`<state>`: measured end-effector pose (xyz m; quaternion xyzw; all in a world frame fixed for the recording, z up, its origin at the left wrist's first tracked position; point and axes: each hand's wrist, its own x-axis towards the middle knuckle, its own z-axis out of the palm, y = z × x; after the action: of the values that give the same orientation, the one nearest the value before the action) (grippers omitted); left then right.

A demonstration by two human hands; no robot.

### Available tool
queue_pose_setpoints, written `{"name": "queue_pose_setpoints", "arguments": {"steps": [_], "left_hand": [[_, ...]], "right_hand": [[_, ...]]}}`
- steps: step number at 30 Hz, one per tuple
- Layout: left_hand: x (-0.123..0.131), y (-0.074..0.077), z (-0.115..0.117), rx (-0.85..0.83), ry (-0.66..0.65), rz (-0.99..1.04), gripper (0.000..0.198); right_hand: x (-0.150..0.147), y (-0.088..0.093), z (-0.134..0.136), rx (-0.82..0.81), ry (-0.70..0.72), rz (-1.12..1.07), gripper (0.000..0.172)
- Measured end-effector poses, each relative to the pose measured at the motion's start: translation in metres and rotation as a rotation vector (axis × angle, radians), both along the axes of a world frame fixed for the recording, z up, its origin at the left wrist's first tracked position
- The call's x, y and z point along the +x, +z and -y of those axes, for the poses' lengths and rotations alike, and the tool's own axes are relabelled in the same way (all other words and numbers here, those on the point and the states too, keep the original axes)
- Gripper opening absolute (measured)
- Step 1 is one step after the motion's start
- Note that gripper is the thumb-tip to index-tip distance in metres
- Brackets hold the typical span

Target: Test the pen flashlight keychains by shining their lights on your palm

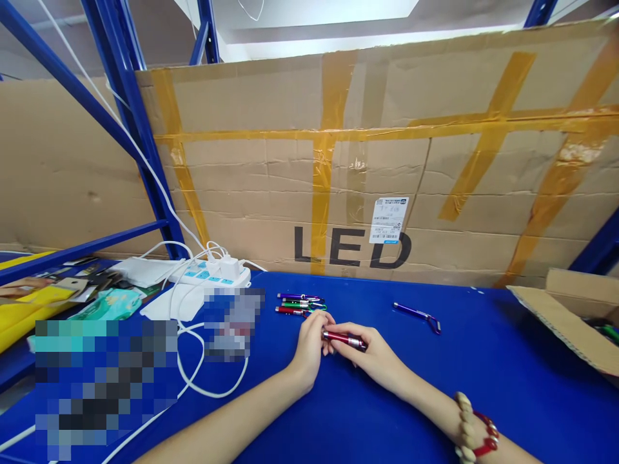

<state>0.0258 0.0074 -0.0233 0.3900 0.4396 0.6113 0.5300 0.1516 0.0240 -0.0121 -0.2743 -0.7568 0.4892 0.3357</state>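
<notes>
A small red pen-shaped flashlight [344, 339] lies across my two hands just above the blue table [483, 374]. My right hand [370, 351] grips its body with curled fingers. My left hand [312, 341] pinches its left end with closed fingers. Just beyond my left hand lies a small pile of similar flashlights [300, 303] in purple, green and red. A single purple flashlight [416, 314] with a clip lies alone to the right.
A white power strip [213, 274] with plugged chargers and white cables [213, 386] sits at the left. A taped cardboard sheet [387, 167] marked LED stands behind. An open cardboard box [575, 322] is at the right edge. Packets lie on the left shelf [58, 290].
</notes>
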Motion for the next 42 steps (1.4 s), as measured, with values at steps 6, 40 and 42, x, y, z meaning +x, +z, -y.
{"name": "queue_pose_setpoints", "arguments": {"steps": [6, 40, 42], "left_hand": [[0.000, -0.001, 0.000, 0.006, 0.011, 0.025, 0.011], [-0.002, 0.001, 0.000, 0.000, 0.025, 0.137, 0.014], [-0.004, 0.003, 0.001, 0.019, 0.021, 0.199, 0.013]], "right_hand": [[0.000, -0.005, -0.001, -0.011, 0.024, 0.022, 0.029], [0.000, -0.014, -0.007, -0.214, -0.142, 0.007, 0.053], [0.001, -0.012, -0.007, -0.076, -0.130, 0.023, 0.048]]}}
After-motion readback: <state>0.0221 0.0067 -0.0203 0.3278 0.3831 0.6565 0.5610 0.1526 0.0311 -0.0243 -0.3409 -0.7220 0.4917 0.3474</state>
